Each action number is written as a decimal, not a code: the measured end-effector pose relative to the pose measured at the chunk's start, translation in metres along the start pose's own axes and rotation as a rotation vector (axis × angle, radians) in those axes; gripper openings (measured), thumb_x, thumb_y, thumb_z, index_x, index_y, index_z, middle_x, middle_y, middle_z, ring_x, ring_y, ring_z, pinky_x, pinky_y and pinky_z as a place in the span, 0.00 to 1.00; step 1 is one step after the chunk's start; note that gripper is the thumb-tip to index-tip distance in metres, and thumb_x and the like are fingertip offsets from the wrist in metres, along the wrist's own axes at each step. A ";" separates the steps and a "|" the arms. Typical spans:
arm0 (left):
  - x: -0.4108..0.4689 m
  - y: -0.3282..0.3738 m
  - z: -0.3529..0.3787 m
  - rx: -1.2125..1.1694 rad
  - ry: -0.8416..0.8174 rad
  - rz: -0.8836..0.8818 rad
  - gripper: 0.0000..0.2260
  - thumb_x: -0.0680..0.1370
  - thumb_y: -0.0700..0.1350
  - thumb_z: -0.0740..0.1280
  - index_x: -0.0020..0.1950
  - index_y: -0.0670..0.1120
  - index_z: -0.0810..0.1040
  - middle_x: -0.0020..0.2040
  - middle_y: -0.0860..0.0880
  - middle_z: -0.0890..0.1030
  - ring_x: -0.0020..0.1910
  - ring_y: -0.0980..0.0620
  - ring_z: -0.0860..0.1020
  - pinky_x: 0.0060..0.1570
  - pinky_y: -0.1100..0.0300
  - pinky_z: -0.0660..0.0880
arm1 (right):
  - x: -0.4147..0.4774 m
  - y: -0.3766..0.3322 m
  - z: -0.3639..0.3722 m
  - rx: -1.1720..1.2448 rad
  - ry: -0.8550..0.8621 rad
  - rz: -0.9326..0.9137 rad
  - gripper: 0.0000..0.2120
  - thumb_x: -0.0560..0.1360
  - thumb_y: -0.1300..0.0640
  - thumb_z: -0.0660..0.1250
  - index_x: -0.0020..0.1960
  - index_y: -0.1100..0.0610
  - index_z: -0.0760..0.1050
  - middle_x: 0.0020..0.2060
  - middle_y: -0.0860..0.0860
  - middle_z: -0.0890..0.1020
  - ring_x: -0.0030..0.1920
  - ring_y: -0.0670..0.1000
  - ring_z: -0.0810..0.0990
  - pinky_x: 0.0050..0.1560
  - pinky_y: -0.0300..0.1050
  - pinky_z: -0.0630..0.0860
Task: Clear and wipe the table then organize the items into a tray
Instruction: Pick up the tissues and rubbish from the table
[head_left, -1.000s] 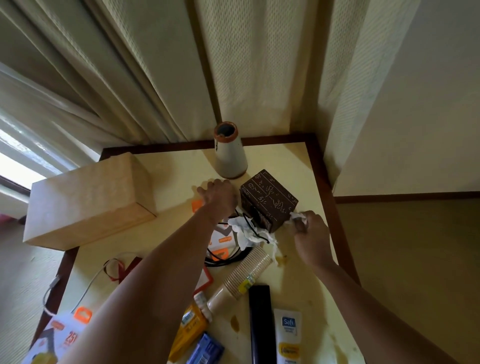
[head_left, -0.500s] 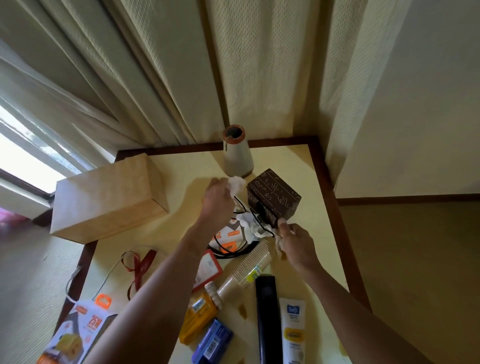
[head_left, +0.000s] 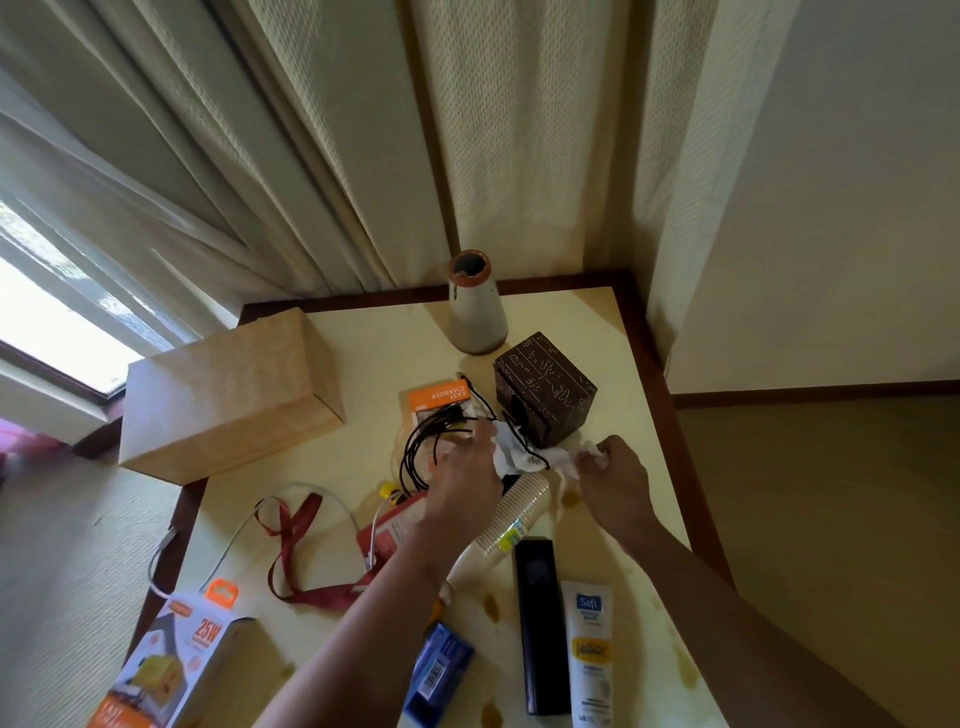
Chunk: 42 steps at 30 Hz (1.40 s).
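Tissue (head_left: 563, 460), white and crumpled, in right hand (head_left: 615, 480)

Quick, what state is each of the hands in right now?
Left hand: at the crumpled tissue, blurred; whether it grips cannot be told.
Right hand: fingers curled, pinching the crumpled tissue.

- The left hand (head_left: 462, 483) is reaching forward, knuckles up, just in front of the brown box (head_left: 545, 389); its grip is blurred.
- The right hand (head_left: 615, 475) is pinching a crumpled tissue (head_left: 566, 460) in front of the box, with its fingers curling.
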<state>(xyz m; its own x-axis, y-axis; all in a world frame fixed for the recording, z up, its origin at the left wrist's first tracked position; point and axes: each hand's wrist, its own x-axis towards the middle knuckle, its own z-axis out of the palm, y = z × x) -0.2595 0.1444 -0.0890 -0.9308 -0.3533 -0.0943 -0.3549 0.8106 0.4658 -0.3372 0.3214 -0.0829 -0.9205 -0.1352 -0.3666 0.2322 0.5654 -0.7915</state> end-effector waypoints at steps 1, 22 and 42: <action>0.000 0.002 0.001 0.080 -0.029 0.025 0.22 0.77 0.35 0.64 0.69 0.47 0.64 0.54 0.40 0.83 0.46 0.41 0.84 0.37 0.50 0.77 | 0.000 0.002 -0.004 -0.004 0.048 -0.036 0.01 0.79 0.63 0.65 0.50 0.62 0.74 0.40 0.51 0.78 0.38 0.49 0.76 0.33 0.39 0.68; 0.019 0.024 -0.019 0.166 -0.061 -0.098 0.10 0.82 0.45 0.62 0.57 0.45 0.81 0.52 0.43 0.84 0.52 0.42 0.82 0.44 0.55 0.69 | 0.017 -0.016 0.022 -0.136 -0.129 -0.082 0.09 0.78 0.58 0.69 0.49 0.65 0.79 0.41 0.57 0.84 0.41 0.58 0.83 0.38 0.43 0.73; -0.084 0.055 -0.106 -0.690 0.260 -0.148 0.09 0.81 0.48 0.66 0.43 0.49 0.70 0.36 0.50 0.72 0.33 0.50 0.69 0.32 0.52 0.67 | -0.105 -0.021 -0.052 0.457 -0.043 0.003 0.11 0.84 0.54 0.59 0.60 0.56 0.77 0.48 0.48 0.79 0.47 0.48 0.77 0.46 0.47 0.73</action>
<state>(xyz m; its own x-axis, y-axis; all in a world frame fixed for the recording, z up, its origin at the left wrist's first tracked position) -0.1919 0.1690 0.0378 -0.7967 -0.6037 -0.0278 -0.2591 0.2997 0.9182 -0.2622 0.3662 -0.0019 -0.9079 -0.1732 -0.3816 0.3586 0.1503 -0.9213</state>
